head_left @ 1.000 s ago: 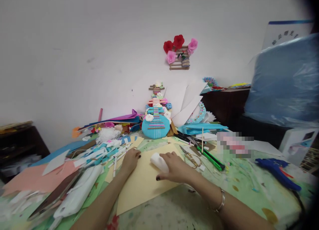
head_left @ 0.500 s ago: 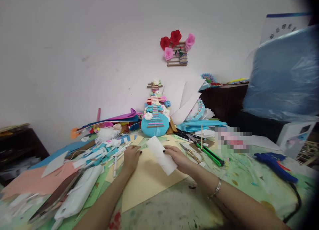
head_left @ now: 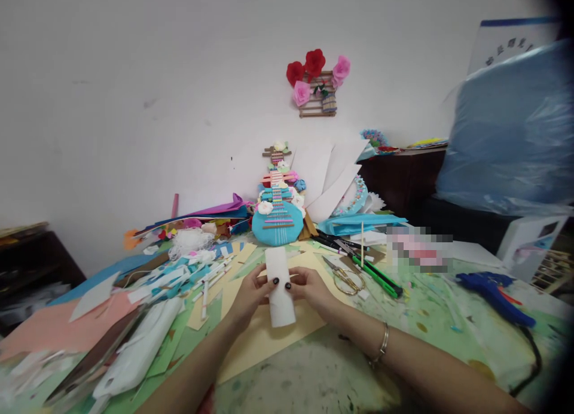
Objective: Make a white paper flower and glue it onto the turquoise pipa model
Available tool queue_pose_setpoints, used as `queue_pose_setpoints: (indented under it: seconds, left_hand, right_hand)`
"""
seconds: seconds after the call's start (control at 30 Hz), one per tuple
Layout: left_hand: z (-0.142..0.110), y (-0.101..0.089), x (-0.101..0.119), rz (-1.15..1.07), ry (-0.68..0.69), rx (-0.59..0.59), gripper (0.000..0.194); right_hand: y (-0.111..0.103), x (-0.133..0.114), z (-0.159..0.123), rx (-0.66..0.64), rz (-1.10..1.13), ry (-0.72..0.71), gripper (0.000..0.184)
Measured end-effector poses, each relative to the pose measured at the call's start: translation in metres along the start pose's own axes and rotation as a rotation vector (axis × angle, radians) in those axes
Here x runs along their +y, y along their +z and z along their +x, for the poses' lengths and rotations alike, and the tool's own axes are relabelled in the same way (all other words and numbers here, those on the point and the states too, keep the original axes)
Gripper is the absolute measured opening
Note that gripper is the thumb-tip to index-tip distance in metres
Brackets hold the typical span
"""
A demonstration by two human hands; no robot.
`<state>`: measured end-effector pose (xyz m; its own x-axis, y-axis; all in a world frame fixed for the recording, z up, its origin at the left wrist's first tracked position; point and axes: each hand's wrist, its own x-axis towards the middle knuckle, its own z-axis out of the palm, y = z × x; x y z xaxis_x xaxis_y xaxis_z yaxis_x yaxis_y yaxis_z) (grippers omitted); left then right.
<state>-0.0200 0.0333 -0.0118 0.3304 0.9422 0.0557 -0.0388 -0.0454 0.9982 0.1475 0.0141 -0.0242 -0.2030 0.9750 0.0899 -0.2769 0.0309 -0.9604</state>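
Observation:
A strip of white paper (head_left: 282, 311), bent into a curve along its length, is held up between both hands. My left hand (head_left: 252, 294) grips its left edge, thumb on the front face and fingers behind. My right hand (head_left: 313, 289) pinches the right edge the same way, so the two thumbs almost meet in the middle. Beneath lies a sheet of cream paper (head_left: 246, 355), partly covered by my hands and the strip. Just behind stands a blue paper lute (head_left: 277, 225) with strings and paper flowers, leaning near the wall.
Gold-handled scissors (head_left: 347, 280) and a green utility knife (head_left: 381, 280) lie to the right, with a blue glue gun (head_left: 495, 300) farther out. At the left are a white power strip (head_left: 134, 348), coral paper (head_left: 85, 318), white string (head_left: 192, 243) and paper scraps.
My left hand has left the cream sheet and taken hold of the white paper. The strip has turned more upright and curved, and my right hand has shifted slightly left.

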Motion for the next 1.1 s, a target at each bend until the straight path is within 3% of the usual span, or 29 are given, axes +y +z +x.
queue_pose_setpoints:
  seconds: [0.23,0.43,0.67,0.87,0.97,1.1]
  left_hand:
    - [0.0,-0.004,0.003,-0.178,-0.083,-0.055,0.054]
    - [0.001,-0.008,0.0,-0.174,-0.086,-0.026,0.045]
    - [0.003,-0.012,-0.001,-0.152,-0.072,-0.042,0.044]
    - [0.004,-0.013,-0.003,-0.168,-0.072,-0.048,0.044]
    - [0.004,-0.013,-0.004,-0.17,-0.061,-0.041,0.045]
    - [0.002,-0.01,-0.001,-0.17,-0.039,-0.009,0.05]
  right_hand:
    - [-0.005,-0.002,0.0,0.037,-0.055,0.03,0.038]
    - [-0.013,-0.003,0.003,0.122,-0.121,0.004,0.025]
    - [-0.01,0.001,0.005,0.146,-0.261,-0.096,0.023]
    - [-0.012,0.005,0.007,0.15,-0.341,-0.123,0.01]
    - [-0.012,0.003,0.007,0.141,-0.381,-0.129,0.008]
    - [-0.009,-0.007,0.001,0.082,-0.446,-0.152,0.02]
